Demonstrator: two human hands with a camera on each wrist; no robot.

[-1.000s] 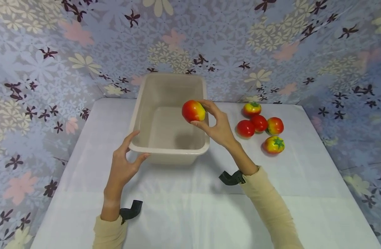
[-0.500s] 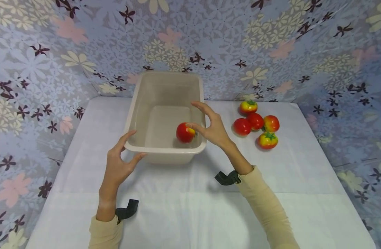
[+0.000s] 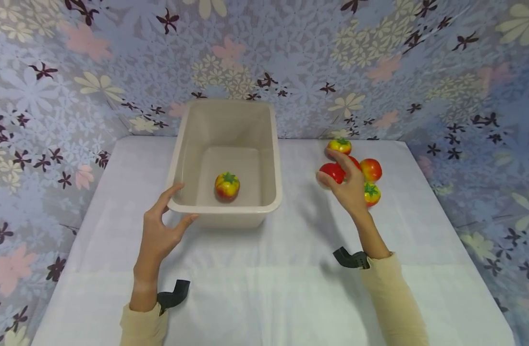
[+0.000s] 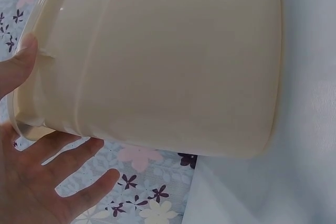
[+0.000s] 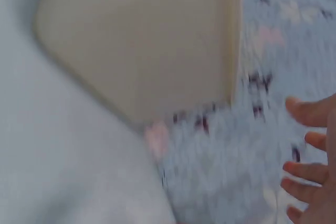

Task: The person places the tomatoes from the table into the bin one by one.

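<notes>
Right hand (image 3: 348,187) over the white table (image 3: 264,274), toward its far right corner; fingers (image 5: 304,172) and thumb apart, with the plain red tomato (image 3: 332,169) between, forefinger to its far side, thumb across its near left side; contact impossible to tell. Second red tomato (image 3: 355,161) partly hidden beneath the same fingers, just beside the first. Leafy yellow-red tomato (image 3: 342,145) at the forefinger tip, nearest the far edge of the table; orange-red tomato (image 3: 371,170) to the right of the knuckles; green-topped tomato (image 3: 372,194) partly hidden behind the outer side of the hand. Left hand (image 3: 162,233) at the near left corner of the beige bin (image 3: 225,209), clamped on it, thumb against the near rim, forefinger over the left rim; remaining fingers spread. Tomato in the bin (image 3: 227,186) on the floor, closer to the near edge than the far, leaf upward, apart from both hands.
</notes>
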